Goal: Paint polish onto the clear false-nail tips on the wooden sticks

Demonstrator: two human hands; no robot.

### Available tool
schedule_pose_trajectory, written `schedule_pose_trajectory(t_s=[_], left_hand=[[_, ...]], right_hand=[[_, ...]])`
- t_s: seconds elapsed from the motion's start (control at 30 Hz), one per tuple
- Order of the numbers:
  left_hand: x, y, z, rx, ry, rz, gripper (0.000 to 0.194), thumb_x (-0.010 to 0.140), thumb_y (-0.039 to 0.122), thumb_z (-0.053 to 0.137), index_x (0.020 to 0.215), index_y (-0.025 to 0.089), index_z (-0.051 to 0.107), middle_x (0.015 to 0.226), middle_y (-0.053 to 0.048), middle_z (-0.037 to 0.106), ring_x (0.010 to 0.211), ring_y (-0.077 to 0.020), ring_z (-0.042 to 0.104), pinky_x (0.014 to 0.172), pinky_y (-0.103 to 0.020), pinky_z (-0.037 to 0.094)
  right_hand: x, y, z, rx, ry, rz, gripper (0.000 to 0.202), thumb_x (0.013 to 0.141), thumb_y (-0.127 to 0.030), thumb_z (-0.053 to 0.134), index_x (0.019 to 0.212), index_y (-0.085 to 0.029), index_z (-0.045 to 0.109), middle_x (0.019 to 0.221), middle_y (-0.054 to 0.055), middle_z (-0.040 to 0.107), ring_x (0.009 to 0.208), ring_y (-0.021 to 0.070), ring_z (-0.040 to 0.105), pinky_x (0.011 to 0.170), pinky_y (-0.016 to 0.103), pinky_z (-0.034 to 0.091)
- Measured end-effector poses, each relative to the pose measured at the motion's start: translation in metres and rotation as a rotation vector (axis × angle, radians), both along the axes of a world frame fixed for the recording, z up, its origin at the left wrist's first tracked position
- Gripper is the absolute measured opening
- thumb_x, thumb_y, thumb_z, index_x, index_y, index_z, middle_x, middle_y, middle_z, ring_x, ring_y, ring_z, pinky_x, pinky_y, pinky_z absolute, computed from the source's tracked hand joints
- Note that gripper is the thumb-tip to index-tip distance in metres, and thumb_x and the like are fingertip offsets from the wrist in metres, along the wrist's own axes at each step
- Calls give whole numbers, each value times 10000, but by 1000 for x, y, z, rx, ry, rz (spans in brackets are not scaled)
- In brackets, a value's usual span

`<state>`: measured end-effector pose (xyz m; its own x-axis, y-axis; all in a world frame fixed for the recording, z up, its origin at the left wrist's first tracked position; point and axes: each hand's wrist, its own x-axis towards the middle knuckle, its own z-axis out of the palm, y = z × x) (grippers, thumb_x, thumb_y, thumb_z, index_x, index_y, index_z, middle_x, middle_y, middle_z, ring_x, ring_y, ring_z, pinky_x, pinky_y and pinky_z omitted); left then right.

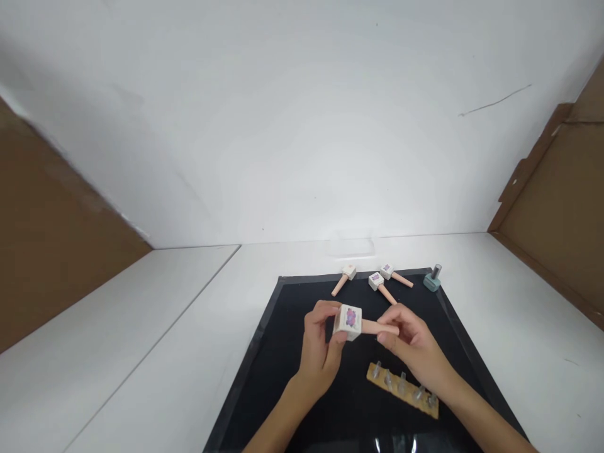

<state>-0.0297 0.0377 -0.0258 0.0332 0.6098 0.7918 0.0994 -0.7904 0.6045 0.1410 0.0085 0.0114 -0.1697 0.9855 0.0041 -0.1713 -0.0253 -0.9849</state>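
Over the black mat, I hold a nail polish bottle (350, 319) sideways between both hands. It has a white square body with a purple flower print and a long pink cap (372, 326). My left hand (319, 346) pinches the white body between thumb and fingers. My right hand (409, 343) grips the pink cap near its end. Cap and body appear joined. Below my right hand lies a wooden strip (395, 391) with several clear upright pegs, partly covered by that hand.
Behind my hands lie a pale bottle (349, 271) and two flower-print bottles (376, 280), all with pink caps. A grey-green bottle (431, 281) stands at the mat's (278, 352) far right corner. A clear plastic tray (353, 248) is by the white wall; brown cardboard flanks both sides.
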Motion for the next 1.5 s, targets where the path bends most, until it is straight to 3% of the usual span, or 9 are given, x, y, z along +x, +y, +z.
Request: schedule_pose_trajectory(t_s=[0.07,0.2,0.4,0.53,0.7,0.9,1.17,1.3,1.5], left_hand=[[2,-1,-1,-96,-48,23,183,939,326,455,1095,230,462,918,-35,544,794,-149,578,678,-264,480],[5,-4,-3,-165,-67,50,163,947,315,441,1083,231,470,933,-30,544,801,-136,588,699,-248,484],[3,-2,-5,-137,-32,81,172,938,294,463,1100,238,452,935,-23,534,813,-132,586,699,-239,486],[1,-1,-7,-104,-4,74,179,930,303,475,1090,229,450,929,-30,526,819,-146,576,697,-260,489],[2,-2,-8,-123,7,102,183,922,323,486,1073,224,456,920,-31,527,814,-150,581,694,-271,491],[4,-2,6,-304,-147,143,217,899,422,503,971,220,468,766,15,541,635,-125,567,551,-234,448],[-2,6,22,-630,-298,145,402,783,600,560,897,218,503,665,50,542,539,-116,525,524,-238,419],[-1,10,24,-854,-243,32,476,721,634,604,898,194,564,643,36,573,533,-112,498,514,-234,390],[4,14,19,-1330,-300,-367,522,628,583,729,866,128,637,596,4,604,501,-85,486,526,-222,414]], right_hand=[[0,1,0,67,-51,-27,448,666,-601,720,779,-189,583,645,-49,497,548,89,434,506,213,350],[0,0,-4,-5,-147,119,536,817,-694,442,728,-180,564,515,-42,489,414,93,415,419,227,312],[-1,-3,-3,104,-166,-38,355,748,-532,672,806,-195,576,671,-38,506,570,106,457,529,229,368],[-2,-1,-4,48,-127,49,291,840,-487,554,910,-205,548,614,-54,503,433,89,410,413,212,317],[0,0,-3,129,-145,-33,126,757,-283,661,732,-200,570,672,-39,481,576,113,443,542,238,360],[2,0,-4,357,-195,-171,113,728,-117,628,674,-215,617,786,0,530,726,158,519,660,274,395],[11,2,2,287,-32,-224,109,689,-169,728,681,-238,645,787,2,555,746,169,548,669,278,426],[14,1,8,257,42,-248,166,656,-297,807,672,-239,652,795,13,575,741,177,547,658,284,436],[15,-4,12,204,201,-184,193,677,-369,809,713,-242,668,770,-9,578,550,100,486,511,234,401]])
